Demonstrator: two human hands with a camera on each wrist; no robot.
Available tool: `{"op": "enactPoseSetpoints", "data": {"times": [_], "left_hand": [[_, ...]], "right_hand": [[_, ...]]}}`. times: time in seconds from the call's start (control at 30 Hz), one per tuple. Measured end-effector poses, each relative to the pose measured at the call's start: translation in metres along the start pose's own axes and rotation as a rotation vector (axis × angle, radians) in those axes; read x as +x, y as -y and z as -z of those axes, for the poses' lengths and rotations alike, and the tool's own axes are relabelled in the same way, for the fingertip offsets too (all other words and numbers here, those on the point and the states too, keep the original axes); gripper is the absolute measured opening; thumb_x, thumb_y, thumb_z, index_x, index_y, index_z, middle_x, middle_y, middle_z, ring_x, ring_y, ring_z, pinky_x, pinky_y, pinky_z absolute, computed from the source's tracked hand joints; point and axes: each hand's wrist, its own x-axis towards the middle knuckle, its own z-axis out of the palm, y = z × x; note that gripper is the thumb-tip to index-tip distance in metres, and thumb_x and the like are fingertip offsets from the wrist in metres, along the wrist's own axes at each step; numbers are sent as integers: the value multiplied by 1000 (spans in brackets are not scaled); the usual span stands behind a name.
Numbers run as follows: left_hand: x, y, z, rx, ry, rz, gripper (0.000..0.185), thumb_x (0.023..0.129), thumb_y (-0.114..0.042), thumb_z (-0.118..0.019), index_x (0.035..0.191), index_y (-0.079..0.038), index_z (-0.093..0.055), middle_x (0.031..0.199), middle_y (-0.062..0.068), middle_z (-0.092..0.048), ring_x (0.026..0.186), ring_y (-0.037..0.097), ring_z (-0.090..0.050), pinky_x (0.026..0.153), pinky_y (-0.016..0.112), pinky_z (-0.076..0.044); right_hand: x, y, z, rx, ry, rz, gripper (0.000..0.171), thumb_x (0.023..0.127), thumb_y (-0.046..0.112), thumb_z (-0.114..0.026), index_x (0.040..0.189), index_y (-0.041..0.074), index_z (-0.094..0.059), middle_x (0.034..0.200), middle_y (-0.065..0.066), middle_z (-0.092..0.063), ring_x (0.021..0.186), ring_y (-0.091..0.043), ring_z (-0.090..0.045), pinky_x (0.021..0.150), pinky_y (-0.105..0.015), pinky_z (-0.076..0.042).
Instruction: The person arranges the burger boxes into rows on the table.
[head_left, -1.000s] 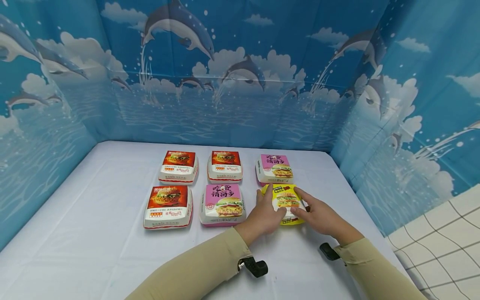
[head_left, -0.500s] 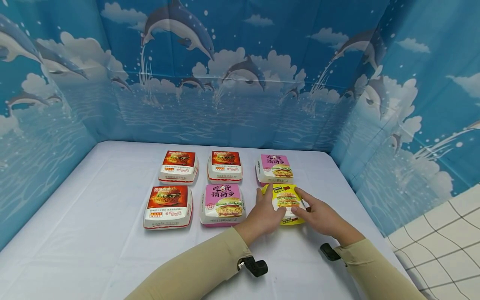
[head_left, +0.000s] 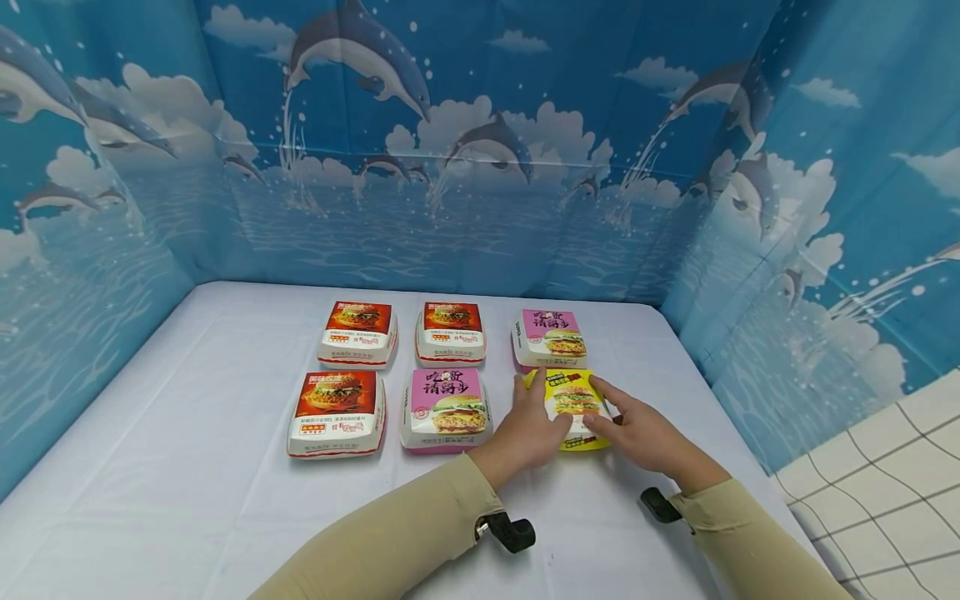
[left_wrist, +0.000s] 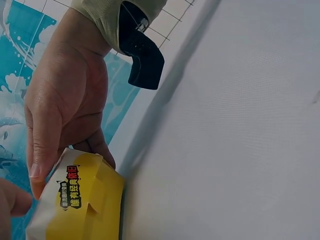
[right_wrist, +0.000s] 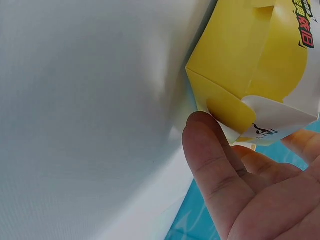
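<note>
A yellow and white burger box [head_left: 574, 400] sits at the front right of the group, a burger printed on its lid. My left hand [head_left: 528, 430] grips its left side, thumb along the lid's near edge. From the right, my right hand [head_left: 647, 432] holds the opposite side, its thumb at the lid's edge too. In the left wrist view the box [left_wrist: 82, 195] shows its yellow front flap, with fingers around one end. In the right wrist view, fingers [right_wrist: 212, 165] lie along the closed side flap. Just behind stands a pink burger box [head_left: 551, 337].
Left of my hands is another pink burger box [head_left: 447, 410]. Three red and white burger boxes stand farther left: front [head_left: 337, 414], back left [head_left: 357, 335] and back middle [head_left: 450, 334]. A white cloth covers the table [head_left: 187, 467]. Dolphin-print curtains [head_left: 480, 225] enclose the back and sides.
</note>
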Motion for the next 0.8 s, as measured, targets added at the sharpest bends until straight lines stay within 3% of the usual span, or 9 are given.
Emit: {"op": "enactPoseSetpoints", "data": {"times": [0.23,0.57,0.8], "left_hand": [[0,-3,3,11,-22,-18,84,104,-43,-59,171,-27,-11,178,16,6,156,42,-34,123,55,-39],[-7,-11,8,53,-23,-54,83,102,-43,-63,170,-25,-18,179,12,4,165,36,-5,127,61,-29],[-21,-24,12,74,-1,-91,82,102,-46,-64,169,-31,-20,180,8,3,166,32,-6,122,63,-36]], "right_hand": [[0,0,2,2,-5,12,90,102,63,-57,169,14,-23,160,-29,-45,120,-40,-65,92,-50,-61],[0,2,4,22,-19,1,92,101,64,-57,170,15,-20,160,-32,-42,135,-50,-56,99,-57,-58],[-3,4,10,23,-77,16,83,105,55,-57,169,15,-22,167,-31,-32,143,-54,-48,107,-64,-51]]}}
